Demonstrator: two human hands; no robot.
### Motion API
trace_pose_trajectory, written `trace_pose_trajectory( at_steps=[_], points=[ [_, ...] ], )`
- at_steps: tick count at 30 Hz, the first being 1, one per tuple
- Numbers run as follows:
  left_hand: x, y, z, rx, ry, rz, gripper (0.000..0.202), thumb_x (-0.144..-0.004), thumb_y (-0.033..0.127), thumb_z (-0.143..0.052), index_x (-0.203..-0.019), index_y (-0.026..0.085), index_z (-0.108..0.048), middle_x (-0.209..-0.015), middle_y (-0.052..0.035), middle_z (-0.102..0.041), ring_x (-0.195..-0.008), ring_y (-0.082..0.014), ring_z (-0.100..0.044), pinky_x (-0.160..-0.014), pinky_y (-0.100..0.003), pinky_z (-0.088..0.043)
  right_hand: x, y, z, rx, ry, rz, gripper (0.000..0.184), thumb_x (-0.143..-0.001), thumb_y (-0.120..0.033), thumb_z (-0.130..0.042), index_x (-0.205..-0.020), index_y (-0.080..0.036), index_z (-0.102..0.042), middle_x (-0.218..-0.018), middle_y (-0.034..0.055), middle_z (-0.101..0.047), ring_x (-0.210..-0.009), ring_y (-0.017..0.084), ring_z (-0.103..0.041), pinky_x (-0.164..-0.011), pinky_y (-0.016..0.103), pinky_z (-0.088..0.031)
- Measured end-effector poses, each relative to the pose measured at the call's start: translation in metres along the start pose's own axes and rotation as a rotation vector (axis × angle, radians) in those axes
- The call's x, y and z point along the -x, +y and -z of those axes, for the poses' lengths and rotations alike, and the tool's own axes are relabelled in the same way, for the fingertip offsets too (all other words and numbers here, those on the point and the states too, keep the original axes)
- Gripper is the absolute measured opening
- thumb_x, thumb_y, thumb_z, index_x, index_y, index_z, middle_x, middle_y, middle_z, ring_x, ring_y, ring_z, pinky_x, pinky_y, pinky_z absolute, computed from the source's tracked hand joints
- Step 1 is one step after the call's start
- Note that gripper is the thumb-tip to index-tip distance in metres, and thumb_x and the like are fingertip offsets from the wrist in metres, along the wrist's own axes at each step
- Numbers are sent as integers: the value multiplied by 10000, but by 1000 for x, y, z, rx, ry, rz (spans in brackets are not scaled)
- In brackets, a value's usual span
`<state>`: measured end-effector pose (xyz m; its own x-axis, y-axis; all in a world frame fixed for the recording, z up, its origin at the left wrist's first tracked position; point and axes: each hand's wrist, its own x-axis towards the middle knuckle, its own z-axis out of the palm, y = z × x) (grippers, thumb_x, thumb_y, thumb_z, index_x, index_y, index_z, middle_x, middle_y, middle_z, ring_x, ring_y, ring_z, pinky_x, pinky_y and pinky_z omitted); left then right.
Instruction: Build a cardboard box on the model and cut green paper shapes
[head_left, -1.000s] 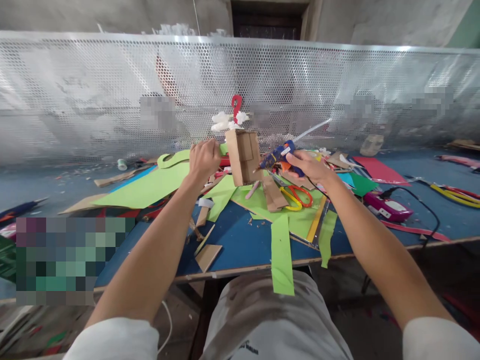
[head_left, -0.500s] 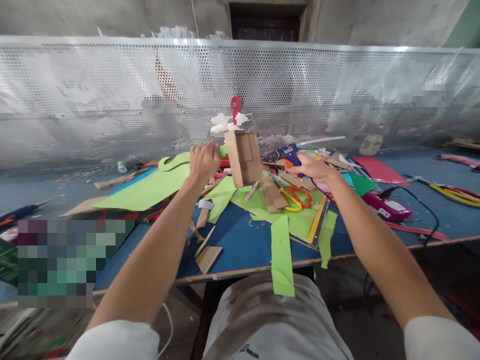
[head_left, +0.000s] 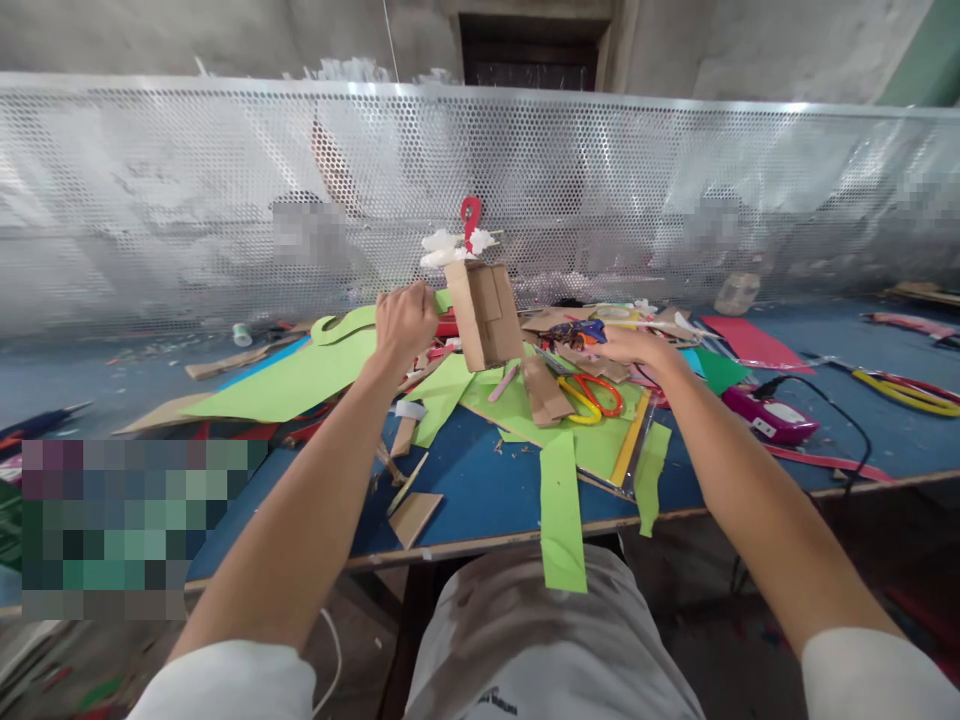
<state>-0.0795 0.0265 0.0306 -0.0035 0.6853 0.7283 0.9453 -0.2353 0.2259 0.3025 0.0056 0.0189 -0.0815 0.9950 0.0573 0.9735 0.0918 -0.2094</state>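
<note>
My left hand [head_left: 407,322] is closed round a light-green paper strip [head_left: 444,299], which shows at the right of the fist and meets a small open cardboard box [head_left: 491,318]. The box is tilted with its hollow side toward me. White fluffy pieces [head_left: 442,245] and a red looped piece [head_left: 471,215] rise just above its top edge. My right hand [head_left: 628,346] is low over the scraps, its fingers round a blue glue gun [head_left: 581,331] with an orange trigger. The fingertips are partly hidden.
Orange-and-yellow scissors [head_left: 592,397] lie on green sheets [head_left: 442,395] among cardboard scraps. A magenta box with a black cord [head_left: 772,412] and yellow-and-red-handled pliers [head_left: 892,385] are at the right. A perforated metal screen [head_left: 420,150] stands behind the blue table [head_left: 480,495].
My right hand has lowered the glue gun toward the scraps, its clear glue stick no longer pointing out to the right. My left hand and the box have barely moved.
</note>
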Motion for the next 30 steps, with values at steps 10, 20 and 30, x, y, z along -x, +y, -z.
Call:
trace_pose_trajectory(
  at_steps=[10,20,30],
  points=[
    [2,1,-1,20,-4,-33,381,-1072,356,-305,-991,243,-659,-1083,-161,-764,-1112,-360,-653,-959,-475,-387,-7,-24,-20,73,-41,-106,449,-971,-436,-636,-1167,-64,-795,-971,201,-806,-815,274,-747,-679,301,-475],
    [2,1,-2,-9,-8,-44,408,-1066,351,-295,-1033,225,-682,-1117,-174,-771,-1134,-358,-662,-969,-467,-397,-6,-27,-20,93,0,-109,535,-1003,-554,-620,-1103,-57,-790,-827,187,-784,-710,253,-718,-638,308,-438],
    [1,-2,-6,-22,-3,-48,401,-1061,339,-306,-1047,236,-693,-1124,-163,-775,-1126,-350,-659,-968,-468,-395,16,-66,-13,-22,-25,178,454,-932,-612,-738,-1062,-178,-701,-966,98,-777,-774,214,-666,-634,299,-388]
  ],
)
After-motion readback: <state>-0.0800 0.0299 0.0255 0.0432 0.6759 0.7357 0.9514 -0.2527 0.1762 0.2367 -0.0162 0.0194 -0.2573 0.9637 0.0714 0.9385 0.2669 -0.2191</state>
